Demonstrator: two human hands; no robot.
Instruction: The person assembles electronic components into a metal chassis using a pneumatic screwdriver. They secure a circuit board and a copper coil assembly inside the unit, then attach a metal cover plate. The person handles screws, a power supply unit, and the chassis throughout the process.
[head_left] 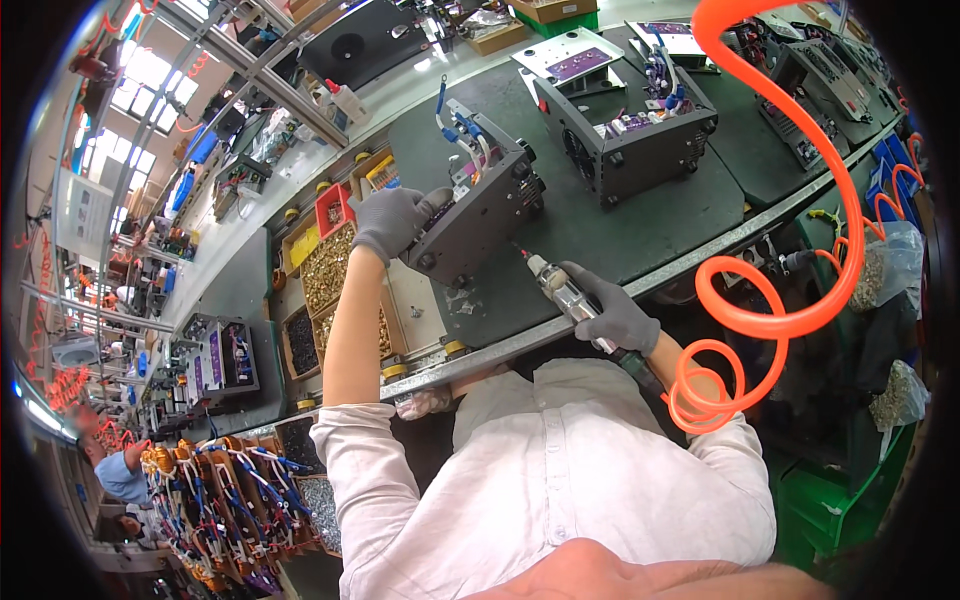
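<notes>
In a grey glove, my left hand [395, 220] grips the upper left edge of a dark grey metal machine housing [475, 225]. The housing is tilted on the green-topped bench, with blue-tipped cables [465, 130] and circuit parts rising from its open side. My right hand [615, 312], also gloved, is wrapped round an air screwdriver [562, 288]. Its tip points up and left, just short of the housing's lower right side, and does not appear to touch it. An orange coiled air hose [715, 395] runs close by the right wrist.
A second open housing [635, 155] stands to the right on the green bench mat [590, 245]. Left of my left forearm are wooden trays of brass-coloured fasteners [328, 265] and a red bin [333, 208]. Wire harnesses [225, 500] hang at lower left. A metal rail [640, 285] edges the bench.
</notes>
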